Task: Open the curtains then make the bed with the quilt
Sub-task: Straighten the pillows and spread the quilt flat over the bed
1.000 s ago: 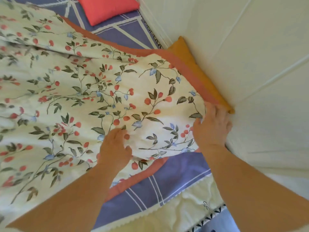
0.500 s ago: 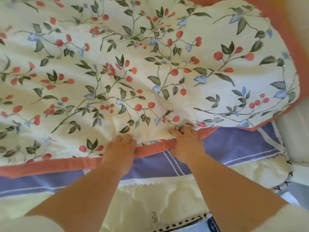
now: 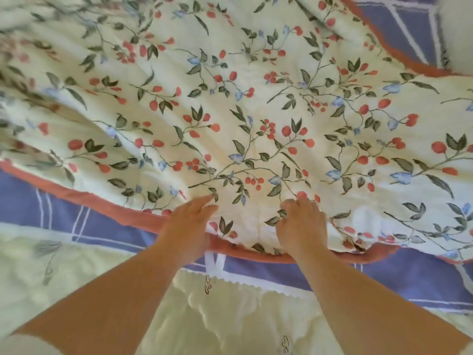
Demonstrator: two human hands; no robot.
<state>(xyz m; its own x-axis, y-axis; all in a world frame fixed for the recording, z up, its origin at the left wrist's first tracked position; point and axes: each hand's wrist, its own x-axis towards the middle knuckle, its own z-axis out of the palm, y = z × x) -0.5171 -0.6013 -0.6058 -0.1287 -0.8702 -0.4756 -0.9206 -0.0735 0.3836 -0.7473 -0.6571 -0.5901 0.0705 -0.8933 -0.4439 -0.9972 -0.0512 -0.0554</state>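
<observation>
Bed edge: a pale cream quilted bedspread (image 3: 230,319) with small embroidered motifs lies nearest, bordered by a white zigzag trim
Forearms: two bare forearms reach from the lower corners up toward the middle of the view
Sheet band: past the trim, a purple sheet (image 3: 115,224) with white lines runs across the bed, showing on both sides of the hands
Left hand: left hand (image 3: 188,225) lies on the near edge of the quilt, over its coral border, fingers fairly straight and pointing up and right, pressing on the cloth; whether the thumb grips the edge from below I cannot tell
Right hand: right hand (image 3: 303,225) sits just beside the left, a little apart from it, fingers curled down and bunching a fold of quilt cloth under them
Quilt: floral quilt (image 3: 256,111), cream with red berries, green leaves and blue flowers, edged by a coral border (image 3: 102,203); it covers most of the bed, spread from the hands outward and away, with creases fanning out from the two hands
Quilt near edge: the border bows toward the viewer between the hands and rests on the purple sheet
Left side: the quilt is blurred there
Far right corner: the coral border curves past more purple sheet with white lines (image 3: 409,34)
</observation>
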